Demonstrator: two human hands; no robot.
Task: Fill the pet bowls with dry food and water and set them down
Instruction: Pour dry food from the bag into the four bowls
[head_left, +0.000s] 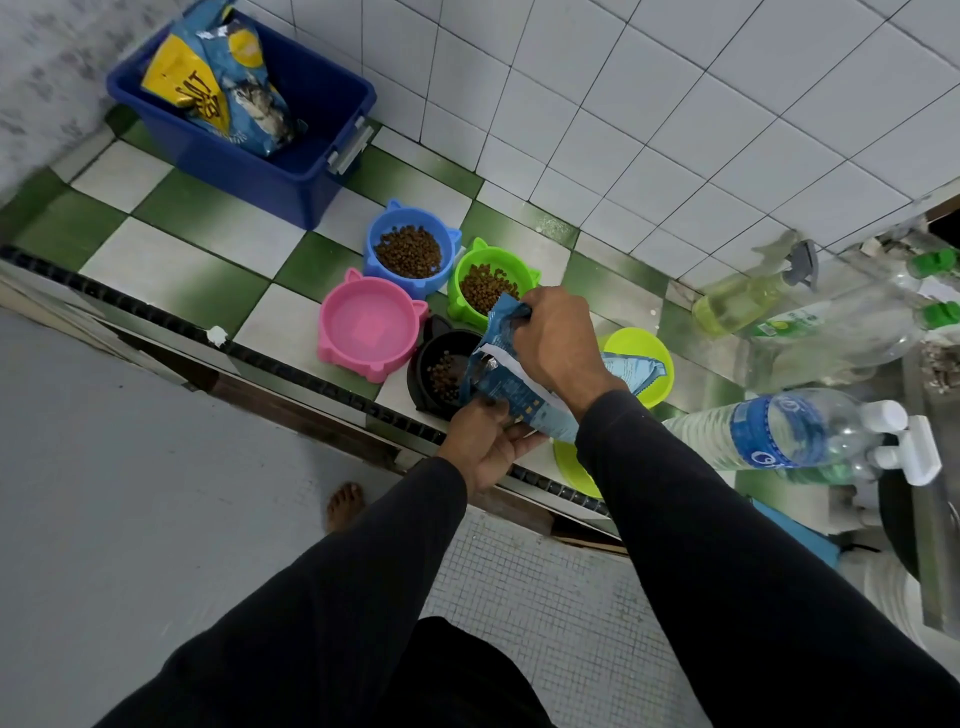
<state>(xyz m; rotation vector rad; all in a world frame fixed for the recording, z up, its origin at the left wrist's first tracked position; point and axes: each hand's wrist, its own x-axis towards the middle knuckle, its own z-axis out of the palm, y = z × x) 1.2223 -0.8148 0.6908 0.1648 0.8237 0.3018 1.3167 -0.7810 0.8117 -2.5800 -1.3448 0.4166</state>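
Observation:
A small blue food pouch (501, 387) is tipped over the black bowl (434, 358), which holds some kibble. My right hand (558, 338) grips the pouch from above near its top. My left hand (483, 444) holds its lower end from below. The blue bowl (408, 249) and the green bowl (488, 286) both hold kibble. The pink bowl (369, 325) looks filled with water. Partly hidden behind my right arm is a yellow-green bowl (641, 358). A water bottle (769, 431) with a blue label lies to the right.
A blue tub (311, 119) at the back left holds a large cat-food bag (223, 78). A spray bottle (748, 296) and clear bottles (852, 327) lie at the right by the tiled wall. A green lid (574, 467) lies by the door track. My bare foot (343, 504) is on the grey floor.

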